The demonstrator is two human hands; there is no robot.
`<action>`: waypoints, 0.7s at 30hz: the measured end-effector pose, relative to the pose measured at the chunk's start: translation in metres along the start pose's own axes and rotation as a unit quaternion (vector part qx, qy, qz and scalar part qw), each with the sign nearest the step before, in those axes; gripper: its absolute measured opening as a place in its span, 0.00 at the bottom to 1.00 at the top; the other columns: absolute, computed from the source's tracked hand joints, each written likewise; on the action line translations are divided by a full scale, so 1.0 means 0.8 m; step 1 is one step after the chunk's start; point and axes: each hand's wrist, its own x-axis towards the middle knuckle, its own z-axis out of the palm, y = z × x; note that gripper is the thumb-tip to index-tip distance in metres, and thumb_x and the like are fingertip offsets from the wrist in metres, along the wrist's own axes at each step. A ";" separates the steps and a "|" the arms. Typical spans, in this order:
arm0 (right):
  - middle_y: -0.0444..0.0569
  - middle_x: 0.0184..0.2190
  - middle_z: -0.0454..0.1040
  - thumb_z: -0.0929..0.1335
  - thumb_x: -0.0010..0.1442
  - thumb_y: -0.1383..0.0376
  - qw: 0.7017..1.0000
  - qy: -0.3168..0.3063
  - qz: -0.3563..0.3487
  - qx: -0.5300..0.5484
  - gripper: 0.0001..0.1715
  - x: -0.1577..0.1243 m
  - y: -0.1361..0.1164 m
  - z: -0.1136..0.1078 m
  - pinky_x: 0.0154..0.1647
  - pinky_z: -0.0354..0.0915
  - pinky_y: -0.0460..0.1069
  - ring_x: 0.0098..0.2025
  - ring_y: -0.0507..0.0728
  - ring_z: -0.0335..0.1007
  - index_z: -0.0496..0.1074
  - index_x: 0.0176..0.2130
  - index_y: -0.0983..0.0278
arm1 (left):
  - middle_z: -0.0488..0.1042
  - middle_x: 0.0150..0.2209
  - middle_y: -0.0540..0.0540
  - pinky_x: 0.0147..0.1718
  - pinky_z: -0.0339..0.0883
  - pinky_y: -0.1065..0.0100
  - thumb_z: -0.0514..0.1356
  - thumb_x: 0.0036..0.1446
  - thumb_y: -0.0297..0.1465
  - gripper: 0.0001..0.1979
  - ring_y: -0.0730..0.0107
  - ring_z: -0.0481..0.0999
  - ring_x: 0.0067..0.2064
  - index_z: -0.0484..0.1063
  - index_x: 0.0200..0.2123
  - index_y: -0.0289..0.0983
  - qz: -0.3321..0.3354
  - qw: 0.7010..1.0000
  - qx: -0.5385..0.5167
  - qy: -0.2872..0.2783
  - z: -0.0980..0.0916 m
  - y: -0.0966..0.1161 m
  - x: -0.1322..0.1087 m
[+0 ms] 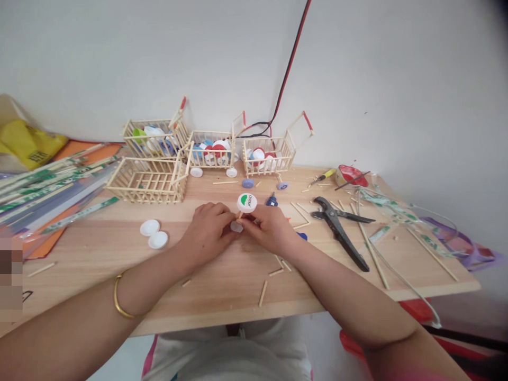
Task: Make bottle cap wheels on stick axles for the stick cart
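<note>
At the middle of the table my left hand (208, 230) and my right hand (270, 226) meet, fingers closed in a pinch around a short wooden stick (240, 215). A white bottle cap (246, 202) with green print sits at the stick's upper end. Another white cap (237, 226) shows partly between the hands, below the stick; its contact with the stick is hidden by fingers. Two loose white caps (150, 228) lie left of my left hand, hollow side up. Beyond my right hand stands a small blue bottle with a dark nozzle (272, 200).
Small stick-built carts (210, 156) with caps inside stand along the wall, beside a stick basket (145, 180). Black pliers (337, 227), a yellow-handled knife (323, 177) and a red dish (352, 175) lie right. Packaged sticks (59, 180) cover the left side. Cut stick pieces (263, 293) are scattered about.
</note>
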 end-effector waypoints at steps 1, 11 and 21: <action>0.46 0.27 0.73 0.66 0.59 0.69 1.000 0.000 0.000 -0.001 0.04 0.000 0.000 0.000 0.30 0.58 0.44 0.29 0.51 0.68 0.71 0.32 0.65 | 0.72 0.38 0.44 0.42 0.60 0.59 0.58 0.58 0.36 0.09 0.60 0.69 0.43 0.73 0.38 0.38 -0.001 1.000 -0.001 0.000 0.000 0.000 0.000; 0.46 0.28 0.74 0.65 0.59 0.68 1.000 -0.005 0.002 -0.006 0.05 0.000 0.000 0.000 0.30 0.58 0.44 0.29 0.52 0.68 0.71 0.33 0.65 | 0.71 0.38 0.45 0.42 0.60 0.58 0.58 0.58 0.36 0.09 0.60 0.70 0.42 0.73 0.39 0.38 -0.004 1.000 -0.002 0.000 0.000 0.000 -0.001; 0.47 0.29 0.74 0.65 0.59 0.69 0.999 -0.035 -0.009 -0.023 0.05 -0.001 0.004 0.002 0.31 0.58 0.45 0.31 0.52 0.68 0.71 0.34 0.65 | 0.72 0.40 0.44 0.44 0.60 0.57 0.58 0.57 0.35 0.09 0.59 0.69 0.44 0.74 0.40 0.39 0.002 1.000 -0.007 0.001 0.003 -0.004 -0.001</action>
